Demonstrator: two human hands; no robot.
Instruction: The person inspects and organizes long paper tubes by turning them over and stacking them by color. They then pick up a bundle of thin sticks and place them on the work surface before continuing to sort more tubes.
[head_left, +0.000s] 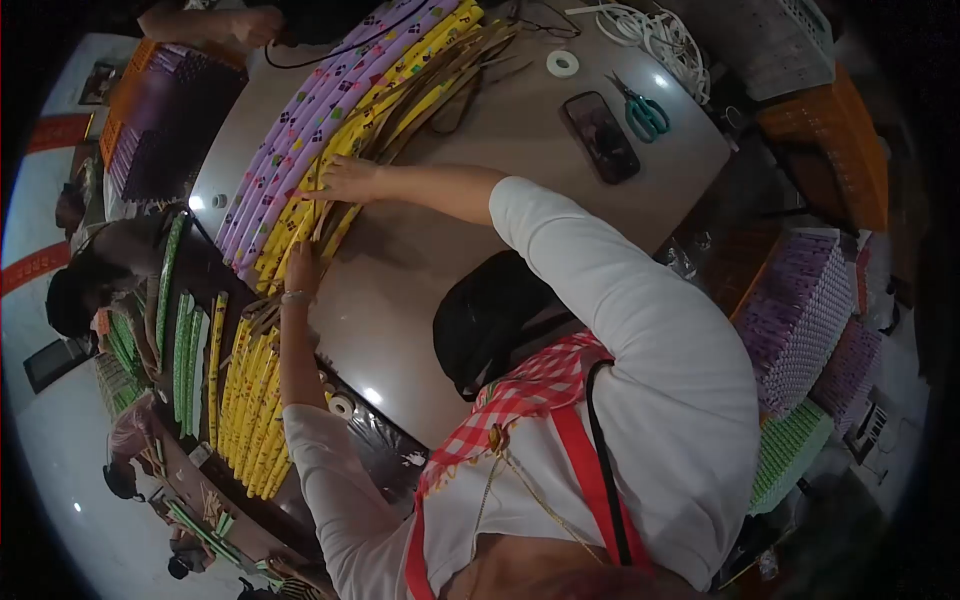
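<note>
Long yellow patterned sticks (290, 238) lie side by side on the table, against a row of purple patterned sticks (300, 130). Thin brown strips (425, 78) run loosely along the yellow ones. My right hand (348, 180) rests over the yellow sticks and strips, its fingers spread. Nearer to me, my left hand (302, 268), with a bracelet at the wrist, touches the side of the same bundle. Its fingers look stretched out, though their tips are partly hidden. More yellow sticks (250, 410) lie beyond my left forearm.
A phone (601, 137), teal-handled scissors (645, 115), a tape roll (562, 64) and white cord (655, 40) lie to the right. A person's hand (262, 24) is at the far edge. Other people work at the left near green sticks (188, 360). Purple stacks (800, 310) stand at right.
</note>
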